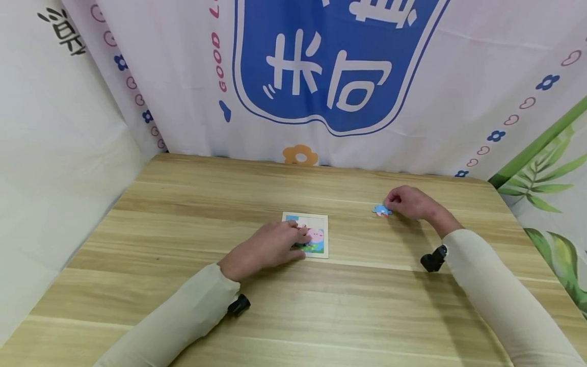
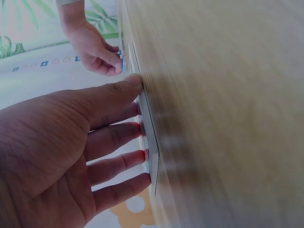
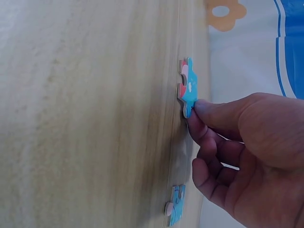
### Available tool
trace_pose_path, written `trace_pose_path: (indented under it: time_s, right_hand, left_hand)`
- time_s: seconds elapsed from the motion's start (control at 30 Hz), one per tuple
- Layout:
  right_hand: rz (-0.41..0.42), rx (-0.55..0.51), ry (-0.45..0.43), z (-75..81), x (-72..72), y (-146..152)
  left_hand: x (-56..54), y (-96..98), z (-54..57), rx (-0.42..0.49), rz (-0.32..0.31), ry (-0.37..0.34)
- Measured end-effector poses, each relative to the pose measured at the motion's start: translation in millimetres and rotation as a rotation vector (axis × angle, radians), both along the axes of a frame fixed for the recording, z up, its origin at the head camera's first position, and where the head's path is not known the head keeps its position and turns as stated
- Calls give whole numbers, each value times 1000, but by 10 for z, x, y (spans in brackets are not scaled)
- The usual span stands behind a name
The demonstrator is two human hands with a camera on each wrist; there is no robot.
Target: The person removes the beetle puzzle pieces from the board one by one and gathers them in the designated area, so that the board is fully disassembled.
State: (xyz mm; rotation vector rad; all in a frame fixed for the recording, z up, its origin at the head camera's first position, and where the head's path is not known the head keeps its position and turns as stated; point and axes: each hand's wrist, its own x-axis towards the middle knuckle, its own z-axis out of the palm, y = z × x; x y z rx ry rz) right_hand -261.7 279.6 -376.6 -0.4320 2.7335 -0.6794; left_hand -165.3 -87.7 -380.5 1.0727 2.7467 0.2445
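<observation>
My right hand (image 1: 409,202) pinches a light-blue jigsaw piece (image 3: 191,88) by its edge, between thumb and fingertip. The piece has pink and red patches along one side and is close over the wooden table. To the left, a small square jigsaw puzzle (image 1: 316,235) lies in a pale frame, with a pink cartoon pig face and green at the bottom. My left hand (image 1: 270,247) rests on it, fingers spread and nearly straight. In the left wrist view, the fingertips (image 2: 146,154) touch the puzzle's face and the thumb lies at the frame's edge. This hand covers the puzzle's left part.
Another blue jigsaw piece (image 3: 176,204) lies on the table near my right hand, hidden from the head view. A printed white curtain (image 1: 192,127) hangs along the table's far edge. Black wrist cameras (image 1: 433,259) jut out below both sleeves.
</observation>
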Motion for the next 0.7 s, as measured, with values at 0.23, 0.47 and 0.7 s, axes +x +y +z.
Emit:
trace_pose_path:
  time_s: [0.23,0.47,0.7]
  right_hand:
    - [0,9,8,16,14,-8]
    - [10,21,18,29,19,-28]
    - [14,31,54,32,21,-60]
  left_hand:
    - [-8,14,-6,2,2,1]
    - [-3,11,-7,12,2,3]
    - [-7,10,-10,-1,2,8]
